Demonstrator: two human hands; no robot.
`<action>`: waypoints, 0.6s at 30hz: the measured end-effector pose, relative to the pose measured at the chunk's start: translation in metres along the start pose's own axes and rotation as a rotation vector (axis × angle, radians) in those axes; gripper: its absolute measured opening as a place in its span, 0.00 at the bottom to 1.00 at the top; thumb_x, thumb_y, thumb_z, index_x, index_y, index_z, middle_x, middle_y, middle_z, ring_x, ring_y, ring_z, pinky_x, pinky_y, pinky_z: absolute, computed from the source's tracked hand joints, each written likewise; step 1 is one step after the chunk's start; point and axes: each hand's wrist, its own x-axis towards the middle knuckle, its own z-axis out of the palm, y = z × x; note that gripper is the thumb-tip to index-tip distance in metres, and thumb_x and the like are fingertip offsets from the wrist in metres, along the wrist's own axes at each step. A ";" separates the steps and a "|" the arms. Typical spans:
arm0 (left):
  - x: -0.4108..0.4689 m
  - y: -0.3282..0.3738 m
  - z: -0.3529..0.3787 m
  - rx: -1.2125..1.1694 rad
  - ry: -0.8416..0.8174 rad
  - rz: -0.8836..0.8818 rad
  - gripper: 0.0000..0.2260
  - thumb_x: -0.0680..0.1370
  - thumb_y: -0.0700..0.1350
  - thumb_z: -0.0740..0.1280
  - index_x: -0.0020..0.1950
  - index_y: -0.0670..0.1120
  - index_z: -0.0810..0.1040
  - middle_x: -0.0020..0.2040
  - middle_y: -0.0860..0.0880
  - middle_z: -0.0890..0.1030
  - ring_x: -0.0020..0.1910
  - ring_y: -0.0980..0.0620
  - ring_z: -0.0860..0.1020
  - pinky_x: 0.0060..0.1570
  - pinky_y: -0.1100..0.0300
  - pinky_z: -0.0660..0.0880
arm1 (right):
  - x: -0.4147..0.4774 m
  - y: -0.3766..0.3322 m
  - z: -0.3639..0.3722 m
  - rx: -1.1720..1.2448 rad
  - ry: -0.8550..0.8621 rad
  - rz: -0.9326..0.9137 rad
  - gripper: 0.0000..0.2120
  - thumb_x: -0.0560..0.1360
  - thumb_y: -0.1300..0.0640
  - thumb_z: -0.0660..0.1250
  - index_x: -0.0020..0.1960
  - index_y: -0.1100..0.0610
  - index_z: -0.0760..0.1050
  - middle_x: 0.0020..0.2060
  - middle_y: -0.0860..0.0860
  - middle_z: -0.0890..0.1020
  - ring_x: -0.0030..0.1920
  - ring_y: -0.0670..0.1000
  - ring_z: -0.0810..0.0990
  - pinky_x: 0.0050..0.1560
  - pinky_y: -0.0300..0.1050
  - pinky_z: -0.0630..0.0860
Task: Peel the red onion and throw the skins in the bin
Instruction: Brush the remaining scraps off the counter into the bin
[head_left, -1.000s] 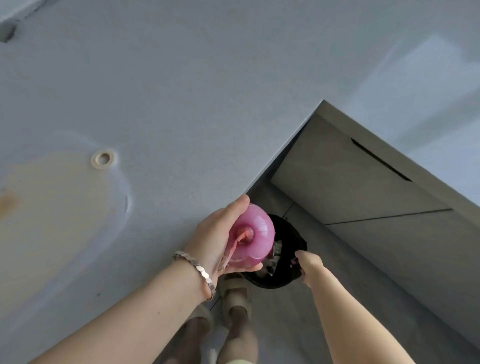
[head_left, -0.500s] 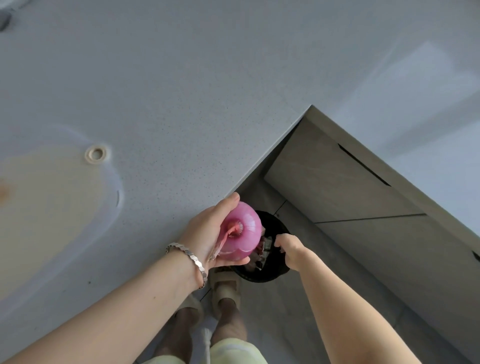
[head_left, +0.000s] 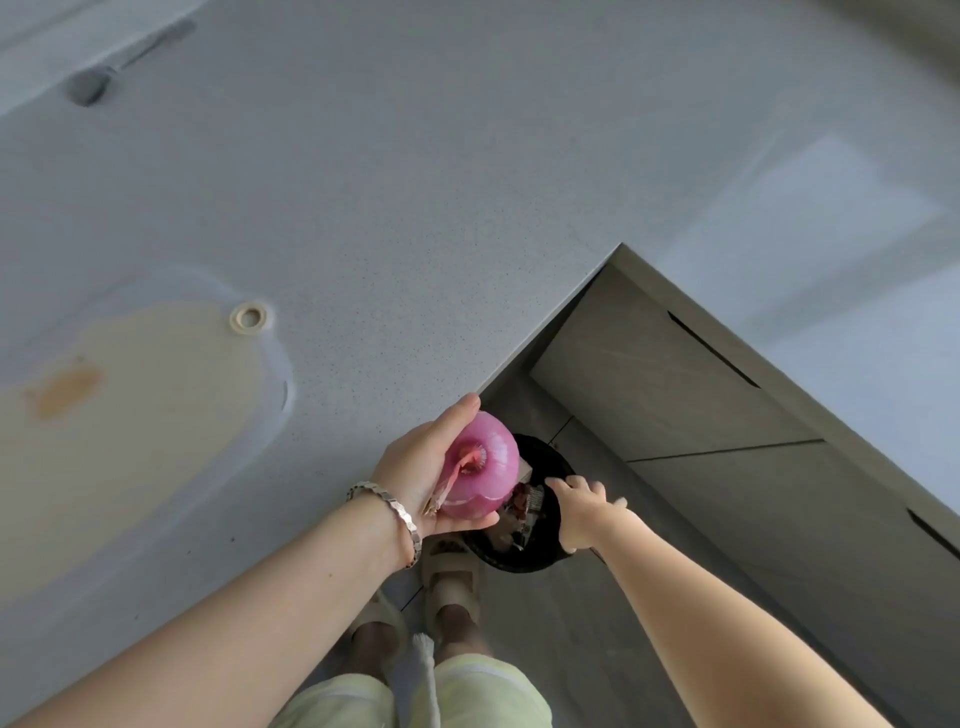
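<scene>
L hand (head_left: 415, 467) wraps round the red onion (head_left: 491, 462), glossy & mostly peeled, w/ a strip of skin (head_left: 447, 486) hanging off its end. It's held just off the desk (head_left: 363, 234) edge below the inner corner, above the black bin (head_left: 522, 565) on the floor. R hand (head_left: 582, 512) is over the bin, fingers loose & spread, holding nothing. Scraps lie inside.

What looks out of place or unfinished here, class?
A loose strip of skin dangles from the red onion in the left hand; left of it, a yellowish patch with an orange blotch stains the grey surface.
</scene>
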 end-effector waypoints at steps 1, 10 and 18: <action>-0.003 0.000 -0.003 -0.014 -0.009 0.003 0.23 0.69 0.60 0.69 0.54 0.43 0.77 0.49 0.43 0.78 0.38 0.42 0.81 0.37 0.46 0.81 | -0.008 -0.003 -0.006 0.000 -0.022 -0.003 0.22 0.70 0.59 0.66 0.63 0.57 0.68 0.58 0.51 0.74 0.64 0.56 0.68 0.68 0.59 0.60; -0.052 0.012 -0.073 -0.355 -0.181 0.161 0.16 0.64 0.43 0.76 0.46 0.42 0.75 0.47 0.42 0.78 0.45 0.41 0.79 0.36 0.46 0.81 | -0.107 -0.057 -0.104 -0.123 0.177 -0.243 0.17 0.75 0.62 0.55 0.64 0.56 0.67 0.60 0.55 0.74 0.58 0.57 0.74 0.50 0.45 0.71; -0.108 0.033 -0.201 -0.439 -0.055 0.425 0.20 0.61 0.36 0.73 0.50 0.43 0.73 0.48 0.42 0.75 0.44 0.42 0.78 0.34 0.47 0.81 | -0.173 -0.202 -0.156 -0.073 0.442 -0.532 0.14 0.77 0.57 0.54 0.61 0.50 0.71 0.59 0.51 0.75 0.55 0.54 0.76 0.51 0.44 0.73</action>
